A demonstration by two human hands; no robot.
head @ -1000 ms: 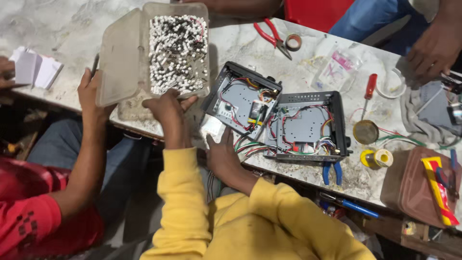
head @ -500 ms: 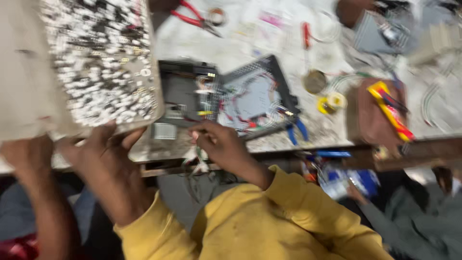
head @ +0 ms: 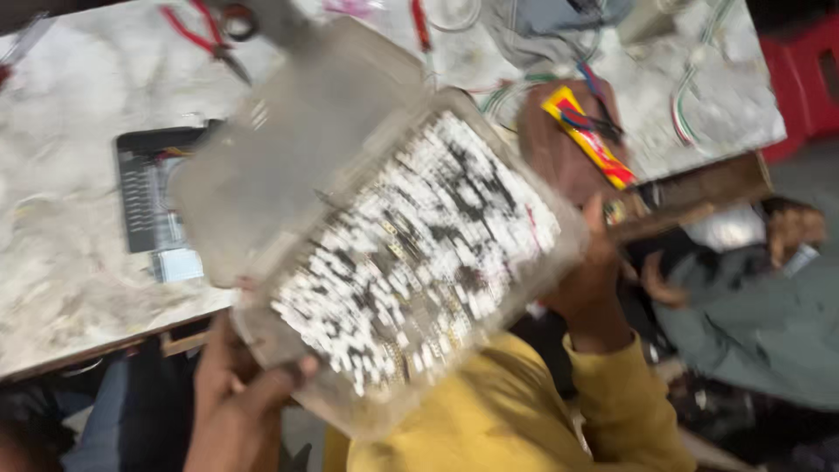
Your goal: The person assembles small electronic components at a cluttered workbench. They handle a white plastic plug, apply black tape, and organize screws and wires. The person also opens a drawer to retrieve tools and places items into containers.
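**Clear box of small parts held up in both hands**

On the far left, a black open device [head: 144, 197] lies on the pale marble table [head: 61, 262], with a small white block [head: 179, 264] just beside its near edge. Farther back on the table lie red-handled pliers [head: 197, 31].

The left hand [head: 232, 389] comes up from the near left. Its grip is clamped on the near left corner of the box [head: 411, 262], with the thumb laid over the rim and the fingers wrapped beneath.

The box is a clear plastic tub, lifted off the table and tilted, filling the middle of the view. It is packed with small white and dark parts [head: 419, 253]. Its clear lid [head: 288, 166] hangs open on the far left side, covering part of the black device behind it.

The right hand [head: 590, 280] holds the right edge of the box. Most of its fingers are hidden behind the box wall, so the grip reads as closed on the box, though blurred. Both arms wear yellow sleeves [head: 524, 411].

To the right, a brown pouch [head: 559, 140] sits on the table with a yellow and red packet [head: 590, 140] on top. Wires [head: 699, 87] lie at the far right. A person in grey-green cloth [head: 760, 306] sits near right.
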